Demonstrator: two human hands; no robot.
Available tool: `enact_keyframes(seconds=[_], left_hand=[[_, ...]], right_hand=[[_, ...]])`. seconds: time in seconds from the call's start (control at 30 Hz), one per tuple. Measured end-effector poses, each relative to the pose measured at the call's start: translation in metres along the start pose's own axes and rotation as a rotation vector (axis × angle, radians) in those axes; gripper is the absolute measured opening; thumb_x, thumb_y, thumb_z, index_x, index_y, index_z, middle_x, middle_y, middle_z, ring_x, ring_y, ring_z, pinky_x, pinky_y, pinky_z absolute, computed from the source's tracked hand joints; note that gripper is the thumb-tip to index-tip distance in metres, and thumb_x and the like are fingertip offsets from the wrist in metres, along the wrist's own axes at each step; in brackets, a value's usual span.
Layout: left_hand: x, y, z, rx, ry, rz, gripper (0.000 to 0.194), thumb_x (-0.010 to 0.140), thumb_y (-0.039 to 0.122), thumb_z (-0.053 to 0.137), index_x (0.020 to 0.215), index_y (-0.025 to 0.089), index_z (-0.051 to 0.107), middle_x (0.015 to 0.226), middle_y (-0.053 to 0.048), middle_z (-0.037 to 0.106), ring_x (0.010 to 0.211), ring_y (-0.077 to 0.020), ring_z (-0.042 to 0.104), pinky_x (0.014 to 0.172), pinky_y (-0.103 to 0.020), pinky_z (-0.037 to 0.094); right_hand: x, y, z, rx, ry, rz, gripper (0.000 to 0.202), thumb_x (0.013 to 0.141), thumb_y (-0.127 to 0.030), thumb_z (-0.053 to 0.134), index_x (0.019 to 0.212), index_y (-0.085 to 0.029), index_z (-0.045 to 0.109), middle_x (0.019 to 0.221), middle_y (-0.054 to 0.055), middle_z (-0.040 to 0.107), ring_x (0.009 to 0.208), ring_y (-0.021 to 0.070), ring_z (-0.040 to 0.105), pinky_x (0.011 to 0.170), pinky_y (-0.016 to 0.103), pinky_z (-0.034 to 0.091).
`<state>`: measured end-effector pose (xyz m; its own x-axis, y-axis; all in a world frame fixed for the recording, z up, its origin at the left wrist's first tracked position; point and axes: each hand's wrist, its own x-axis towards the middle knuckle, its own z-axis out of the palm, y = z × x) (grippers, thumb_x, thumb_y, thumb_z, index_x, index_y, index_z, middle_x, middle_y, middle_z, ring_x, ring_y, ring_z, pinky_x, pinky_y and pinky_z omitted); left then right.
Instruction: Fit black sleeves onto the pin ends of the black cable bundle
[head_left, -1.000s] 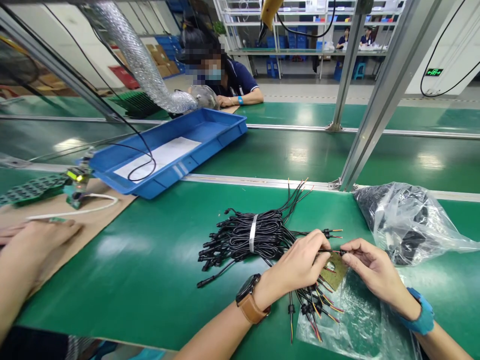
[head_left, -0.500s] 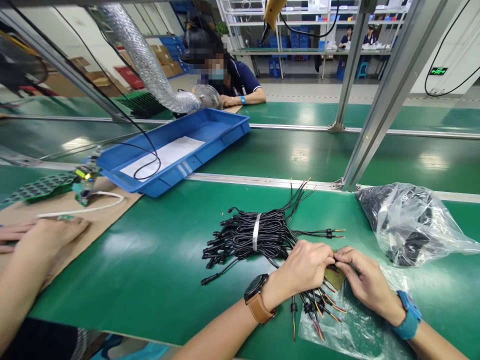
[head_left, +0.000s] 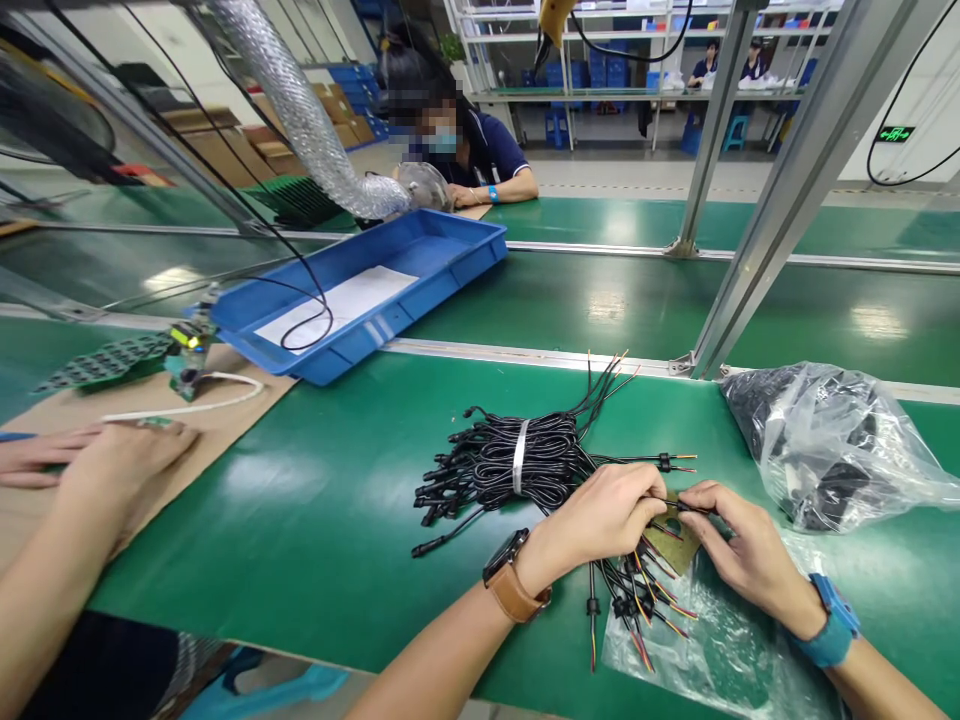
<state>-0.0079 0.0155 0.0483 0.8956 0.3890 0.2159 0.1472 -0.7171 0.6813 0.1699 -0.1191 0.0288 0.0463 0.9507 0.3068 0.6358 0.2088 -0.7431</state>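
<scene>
My left hand [head_left: 611,512] pinches one black cable near its end. Opposite it, my right hand [head_left: 739,540] closes thumb and finger on a small black piece at that cable's end; its exact kind is hard to make out. The cable belongs to a folded bundle of black cables [head_left: 551,480] with a white tie [head_left: 519,455] around its middle. Coloured wire ends [head_left: 643,625] fan out below my hands, several cables carrying black ring-like pieces [head_left: 664,462]. A yellowish-brown square piece [head_left: 679,552] lies behind the fingers, partly covered.
A clear bag of black parts [head_left: 832,450] lies right, and flat clear plastic [head_left: 697,645] beneath the wire ends. A blue tray [head_left: 330,368] holds white paper. Left, another person's hands [head_left: 124,455] rest on brown cardboard [head_left: 247,385]. A metal post [head_left: 780,190] rises behind.
My hands have drawn slightly apart, exposing a short stretch of cable and the black piece between them. The whole view has shifted a little; the bundle stays put.
</scene>
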Motion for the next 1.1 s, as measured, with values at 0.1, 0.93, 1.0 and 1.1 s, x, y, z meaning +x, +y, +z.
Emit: enact_keyframes(seconds=[0.1, 0.93, 1.0, 1.1], left_hand=[[-0.001, -0.004, 0.008, 0.019, 0.062, 0.039, 0.015, 0.09, 0.009, 0.053, 0.079, 0.018, 0.059, 0.071, 0.0, 0.063, 0.062, -0.0133, 0.057, 0.061, -0.026, 0.04], [0.001, 0.001, -0.003, 0.08, 0.006, -0.001, 0.01, 0.09, 0.013, 0.055, 0.085, 0.017, 0.062, 0.078, -0.002, 0.067, 0.067, -0.0158, 0.059, 0.063, -0.026, 0.038], [0.001, 0.0, -0.003, 0.065, 0.012, -0.004, 0.015, 0.089, 0.009, 0.052, 0.079, 0.017, 0.06, 0.072, 0.0, 0.063, 0.063, -0.0145, 0.055, 0.06, -0.026, 0.035], [0.0, -0.003, 0.002, 0.028, 0.033, -0.012, 0.016, 0.085, 0.007, 0.052, 0.075, 0.018, 0.058, 0.069, 0.0, 0.06, 0.06, -0.0135, 0.05, 0.059, -0.025, 0.033]], right_hand=[[0.0, 0.003, 0.003, 0.015, 0.025, -0.001, 0.007, 0.1, -0.022, 0.053, 0.103, -0.023, 0.06, 0.096, 0.007, 0.071, 0.086, 0.0203, 0.069, 0.075, 0.031, 0.056], [0.0, 0.007, 0.011, 0.038, 0.077, 0.016, 0.009, 0.097, -0.022, 0.061, 0.106, -0.022, 0.059, 0.098, 0.005, 0.071, 0.087, 0.0166, 0.069, 0.078, 0.027, 0.056], [0.0, 0.007, 0.011, 0.04, 0.084, -0.02, 0.008, 0.096, -0.02, 0.062, 0.103, -0.022, 0.059, 0.096, 0.003, 0.07, 0.085, 0.0156, 0.069, 0.078, 0.026, 0.056], [0.001, 0.004, 0.013, 0.047, 0.089, -0.063, 0.007, 0.097, -0.017, 0.06, 0.101, -0.022, 0.058, 0.093, 0.002, 0.07, 0.083, 0.0144, 0.068, 0.077, 0.024, 0.055]])
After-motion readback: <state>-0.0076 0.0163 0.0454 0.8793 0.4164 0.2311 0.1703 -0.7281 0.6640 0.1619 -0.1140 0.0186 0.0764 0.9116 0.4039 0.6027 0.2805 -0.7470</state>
